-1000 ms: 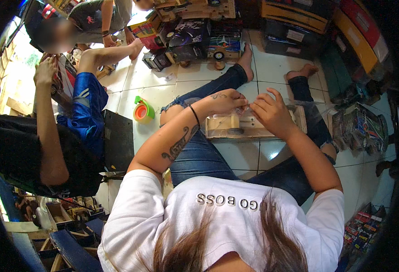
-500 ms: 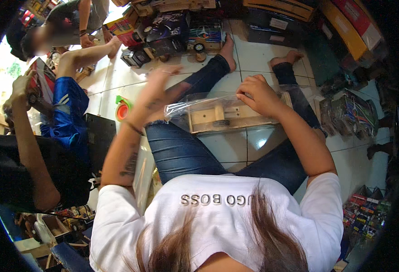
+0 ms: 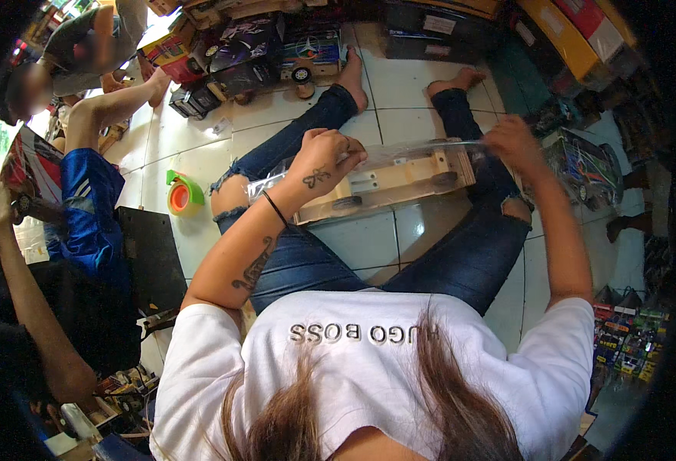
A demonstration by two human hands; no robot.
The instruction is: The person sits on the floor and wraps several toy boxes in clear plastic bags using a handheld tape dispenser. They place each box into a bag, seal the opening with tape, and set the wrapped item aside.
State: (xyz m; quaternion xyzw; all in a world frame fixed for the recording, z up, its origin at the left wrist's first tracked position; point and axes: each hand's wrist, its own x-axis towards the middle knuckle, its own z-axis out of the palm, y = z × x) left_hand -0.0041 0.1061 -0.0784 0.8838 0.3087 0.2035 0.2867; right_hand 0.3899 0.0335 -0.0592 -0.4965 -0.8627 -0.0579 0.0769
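A wooden toy vehicle (image 3: 407,180) with dark wheels lies tilted across the gap between my legs, loosely covered in clear plastic wrap (image 3: 278,178). My left hand (image 3: 327,157) is above its left end, thumb and fingers pressed together on the film. My right hand (image 3: 516,146), somewhat blurred, is closed beyond the right end, with a stretched edge of the wrap running to it. A green tape dispenser with an orange core (image 3: 184,195) stands on the floor to the left of my knee.
At the left sits a person in blue shorts (image 3: 92,192), with another person behind. Boxed toys (image 3: 245,42) line the far side. Black boxes (image 3: 430,34) stand at the back. Wrapped toys (image 3: 584,169) lie to the right, and small colourful packages (image 3: 626,334) at the lower right.
My left hand has come down and right onto the wrap. My right hand has moved outward to the right, drawing film with it. The whole view has shifted slightly.
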